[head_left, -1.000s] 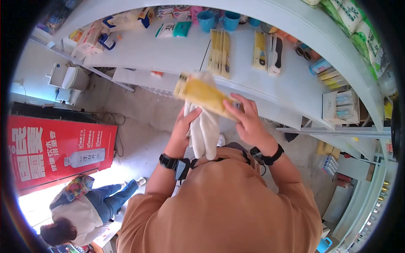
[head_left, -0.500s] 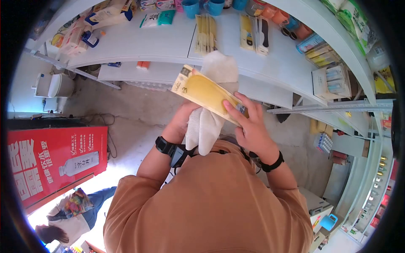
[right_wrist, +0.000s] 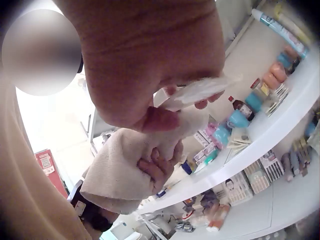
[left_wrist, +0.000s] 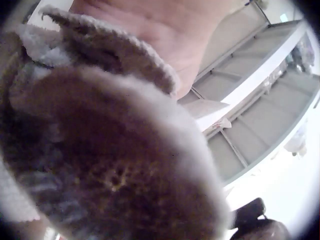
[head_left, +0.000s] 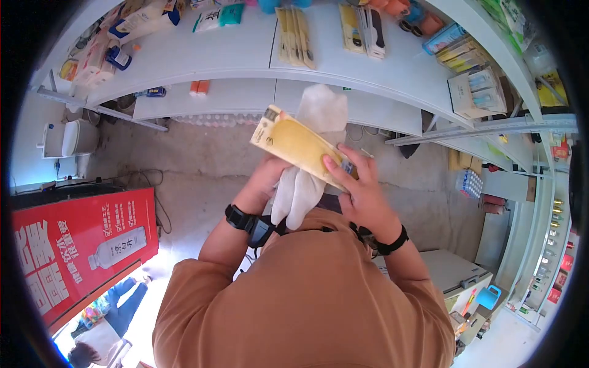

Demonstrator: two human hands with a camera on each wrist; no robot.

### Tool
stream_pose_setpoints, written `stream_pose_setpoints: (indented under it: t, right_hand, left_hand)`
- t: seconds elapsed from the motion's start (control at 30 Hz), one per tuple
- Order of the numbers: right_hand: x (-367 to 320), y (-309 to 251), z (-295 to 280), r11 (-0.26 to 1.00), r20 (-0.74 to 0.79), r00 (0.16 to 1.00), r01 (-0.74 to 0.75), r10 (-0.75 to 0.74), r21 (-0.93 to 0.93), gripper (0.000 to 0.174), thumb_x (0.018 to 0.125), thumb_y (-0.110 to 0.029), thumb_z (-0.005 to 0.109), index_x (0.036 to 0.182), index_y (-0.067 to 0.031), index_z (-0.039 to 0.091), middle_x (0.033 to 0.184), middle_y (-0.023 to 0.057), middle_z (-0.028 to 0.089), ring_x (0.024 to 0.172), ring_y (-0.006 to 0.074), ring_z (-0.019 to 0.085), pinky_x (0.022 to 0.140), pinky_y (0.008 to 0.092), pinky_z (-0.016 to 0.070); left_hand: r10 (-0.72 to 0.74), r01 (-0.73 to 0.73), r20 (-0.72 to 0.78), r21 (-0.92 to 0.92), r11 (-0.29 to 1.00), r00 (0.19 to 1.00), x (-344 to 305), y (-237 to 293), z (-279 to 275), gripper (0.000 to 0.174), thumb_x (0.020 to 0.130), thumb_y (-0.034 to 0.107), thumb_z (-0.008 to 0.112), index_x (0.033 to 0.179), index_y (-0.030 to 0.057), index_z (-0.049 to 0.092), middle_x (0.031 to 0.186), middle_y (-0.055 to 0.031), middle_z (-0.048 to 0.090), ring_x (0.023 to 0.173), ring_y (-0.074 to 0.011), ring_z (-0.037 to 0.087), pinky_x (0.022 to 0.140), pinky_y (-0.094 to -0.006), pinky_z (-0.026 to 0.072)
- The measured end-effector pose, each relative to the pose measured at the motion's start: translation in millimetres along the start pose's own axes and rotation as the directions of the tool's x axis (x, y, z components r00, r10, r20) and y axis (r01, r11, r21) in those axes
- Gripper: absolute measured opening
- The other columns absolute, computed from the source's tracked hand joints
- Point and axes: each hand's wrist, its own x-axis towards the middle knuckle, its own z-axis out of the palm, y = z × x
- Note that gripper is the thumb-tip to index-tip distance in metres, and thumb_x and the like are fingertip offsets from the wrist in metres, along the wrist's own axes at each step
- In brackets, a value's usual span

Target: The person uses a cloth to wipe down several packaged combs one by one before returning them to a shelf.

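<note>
Going left to right in the head view: one big red panel [head_left: 80,236] with a bottle printed on it, and one other person [head_left: 119,306] in jeans down at the bottom left. On the white shelf [head_left: 202,58] there's one dark blue bottle [head_left: 118,57], then a white bag [head_left: 206,19] and a teal bag [head_left: 230,14] side by side. Two orange things [head_left: 199,88] sit together on the lower shelf [head_left: 239,92].

Middle is the good bit: one white knit bundle [head_left: 297,196], two rounded ends hanging down and one wide end poking up top. Could be socks or gloves, honestly can't tell from here. One flat yellow packet [head_left: 297,144] lies slantwise across it, both up in the air in front of the shelves.

Further right, one upright-looking white box [head_left: 463,98] with blue and white items, and one blue handled container [head_left: 489,297] lower down.

Hands now. The left hand [head_left: 270,176] has its fingers curled round the knit stuff, easiest to see from the right wrist. The right hand [head_left: 363,187] pinches the packet's right end, with fingers on the upper face and thumb by the lower edge, so neither one is spread open.
</note>
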Motion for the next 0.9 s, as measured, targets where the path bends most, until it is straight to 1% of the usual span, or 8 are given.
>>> stream_pose_setpoints:
  t: [0.13,0.17,0.27,0.47,0.57,0.67,0.87,0.9]
  right_hand:
    - [-11.2,3.1,3.6,0.999,-0.018,0.999,0.040,-0.041,-0.037,0.079,0.063,0.005,0.053,0.137,-0.0240,0.053,0.139,0.0121,0.042,0.100,0.0326,0.045,0.095,0.0413,0.0375]
    - [-16.4,7.2,3.1,0.999,-0.025,0.999,0.041,-0.042,-0.023,0.079,0.063,0.005,0.053,0.137,-0.0237,0.053,0.139,0.0121,0.042,0.101,0.0326,0.045,0.095,0.0415,0.0375]
    - [-21.0,5.6,-2.1,0.999,-0.027,0.999,0.046,-0.047,-0.019,0.078,0.063,0.005,0.053,0.136,-0.0227,0.054,0.139,0.0114,0.042,0.101,0.0325,0.045,0.094,0.0416,0.0377]
    - [-15.2,-0.7,-6.2,0.993,-0.025,0.993,0.117,-0.117,-0.017,0.077,0.061,0.009,0.049,0.133,-0.0153,0.055,0.141,0.0117,0.041,0.103,0.0337,0.043,0.095,0.0410,0.0389]
    - [-25.4,8.5,-12.1,0.993,-0.027,0.993,0.114,-0.115,-0.015,0.075,0.063,0.007,0.050,0.133,-0.0174,0.055,0.140,0.0101,0.043,0.101,0.0331,0.044,0.093,0.0416,0.0394]
    - [-43.4,23.9,-19.8,0.994,-0.031,0.995,0.101,-0.100,0.034,0.074,0.064,0.005,0.050,0.134,-0.0192,0.055,0.140,0.0098,0.045,0.100,0.0333,0.045,0.093,0.0423,0.0394]
    - [-55.4,35.5,-49.4,0.993,-0.083,0.990,0.119,-0.118,0.013,0.074,0.063,0.005,0.050,0.134,-0.0168,0.055,0.140,0.0113,0.044,0.101,0.0349,0.044,0.094,0.0431,0.0386]
    - [-57.2,36.3,-55.6,0.989,-0.067,0.986,0.151,-0.151,-0.010,0.074,0.063,0.005,0.050,0.133,-0.0163,0.056,0.140,0.0112,0.044,0.101,0.0345,0.044,0.093,0.0427,0.0390]
  left_hand:
    - [0.005,-0.006,-0.007,-0.250,0.968,1.000,-18.3,10.3,-7.9,0.049,0.089,0.021,0.058,0.132,0.0001,0.047,0.123,-0.0145,0.059,0.106,-0.0246,0.062,0.088,-0.0346,0.0522]
    - [0.034,-0.008,0.086,-0.291,0.957,0.996,-15.4,12.7,-26.5,0.051,0.089,0.024,0.056,0.133,0.0000,0.046,0.124,-0.0164,0.059,0.107,-0.0260,0.062,0.088,-0.0356,0.0525]
    - [-0.006,0.051,0.127,-0.354,0.934,0.992,-22.1,38.4,-28.7,0.052,0.090,0.027,0.053,0.134,-0.0003,0.046,0.124,-0.0175,0.059,0.107,-0.0266,0.063,0.089,-0.0359,0.0528]
    - [-0.048,0.051,0.027,-0.116,0.992,0.998,-22.2,-5.6,-0.7,0.053,0.086,0.019,0.068,0.132,0.0007,0.048,0.121,-0.0138,0.060,0.106,-0.0237,0.063,0.089,-0.0349,0.0524]
    - [-0.049,0.071,0.102,-0.230,0.971,0.994,-18.1,-19.1,2.9,0.050,0.088,0.015,0.063,0.133,0.0005,0.046,0.124,-0.0129,0.059,0.109,-0.0224,0.061,0.092,-0.0338,0.0508]
    - [0.068,-0.028,0.125,-0.296,0.955,0.990,-26.4,2.0,24.2,0.048,0.088,0.011,0.059,0.133,0.0003,0.046,0.124,-0.0141,0.058,0.108,-0.0228,0.061,0.091,-0.0333,0.0514]
    - [0.105,-0.058,0.173,-0.255,0.965,0.979,-9.0,-21.4,66.4,0.048,0.088,0.012,0.061,0.133,0.0030,0.046,0.123,-0.0107,0.059,0.107,-0.0216,0.061,0.091,-0.0331,0.0510]
    - [0.231,-0.241,0.132,0.062,0.969,0.964,-2.2,-41.8,70.7,0.046,0.090,0.015,0.061,0.132,0.0038,0.047,0.121,-0.0095,0.059,0.106,-0.0203,0.061,0.090,-0.0322,0.0513]
